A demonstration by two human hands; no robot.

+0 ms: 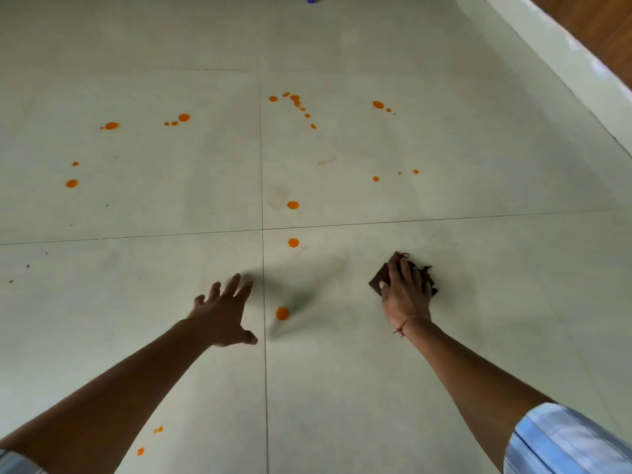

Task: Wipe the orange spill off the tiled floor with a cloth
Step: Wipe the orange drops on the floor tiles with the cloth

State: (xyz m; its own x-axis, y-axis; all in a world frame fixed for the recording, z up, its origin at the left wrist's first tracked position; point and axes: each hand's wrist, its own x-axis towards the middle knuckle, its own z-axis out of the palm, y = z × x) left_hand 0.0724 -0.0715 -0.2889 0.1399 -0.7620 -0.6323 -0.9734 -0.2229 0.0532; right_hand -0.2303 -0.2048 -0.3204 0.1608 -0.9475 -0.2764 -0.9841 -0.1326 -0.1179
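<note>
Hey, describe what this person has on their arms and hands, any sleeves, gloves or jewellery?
Both hands are bare, no gloves. The right hand has a thin red thread bracelet tied at the wrist. The forearms are uncovered; a light blue sleeve with fine dark stripes ends near the right elbow, and a matching sleeve edge shows behind the left hand.

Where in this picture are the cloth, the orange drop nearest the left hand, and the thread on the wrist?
cloth (pixel 378 280): head view, its bare left corner.
orange drop (pixel 282 313): head view, its middle.
red thread (pixel 403 326): head view, the strand across the right wrist.
</note>
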